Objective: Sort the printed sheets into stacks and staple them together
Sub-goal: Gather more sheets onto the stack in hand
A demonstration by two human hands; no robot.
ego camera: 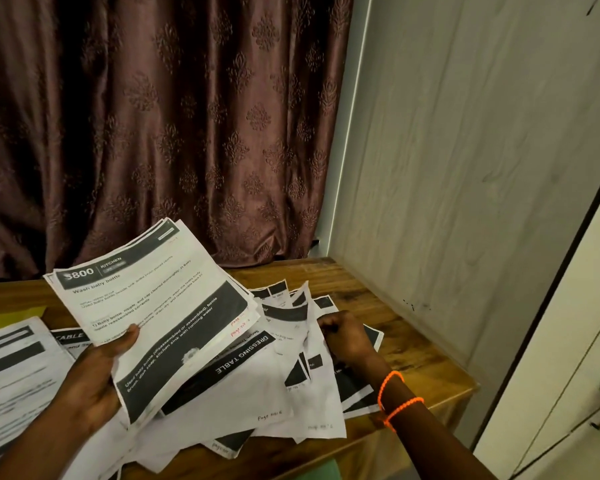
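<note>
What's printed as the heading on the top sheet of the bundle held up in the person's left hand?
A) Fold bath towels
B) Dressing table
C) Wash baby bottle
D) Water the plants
C: the top sheet of the held bundle, gripped by the left hand, reads "Wash baby bottle" under a dark band marked KITCHEN; "Dressing table" is on a loose sheet lying on the table beneath.

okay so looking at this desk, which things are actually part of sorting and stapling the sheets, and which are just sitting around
Part of the job:
held sheets, gripped by the left hand
loose sheets spread on the wooden table, with the right hand pinching one
stack of sheets at the left edge

Just lying about:
yellow object, partly hidden
curtain
No stapler is in view.
</note>
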